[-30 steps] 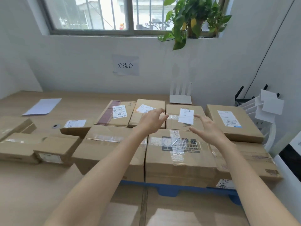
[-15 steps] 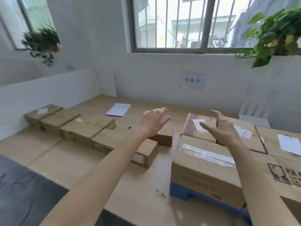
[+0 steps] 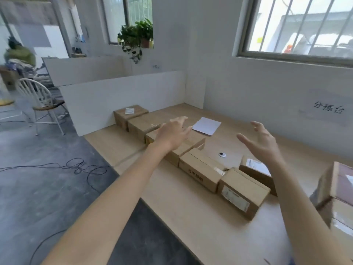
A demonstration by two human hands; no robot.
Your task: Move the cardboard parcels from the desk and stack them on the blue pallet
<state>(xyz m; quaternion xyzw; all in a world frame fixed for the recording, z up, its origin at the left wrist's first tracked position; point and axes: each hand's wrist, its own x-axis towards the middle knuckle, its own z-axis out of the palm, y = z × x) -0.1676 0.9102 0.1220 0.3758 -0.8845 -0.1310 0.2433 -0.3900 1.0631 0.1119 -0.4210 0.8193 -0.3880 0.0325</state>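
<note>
Several cardboard parcels lie in a diagonal row on the wooden desk: a labelled one at the far end, a long one, one under my left hand, a printed one and a nearer one. Another labelled parcel sits behind them. My left hand hovers open above the row. My right hand is open in the air above the desk, holding nothing. Stacked parcels show at the right edge; the blue pallet is out of view.
A white sheet of paper and a small round white object lie on the desk. White partition panels close the desk's far left side. A chair and loose cables are on the grey floor at left.
My view has swung left, away from the stacked parcels toward the row of parcels on the desk. Both empty hands moved left with it and stay open.
</note>
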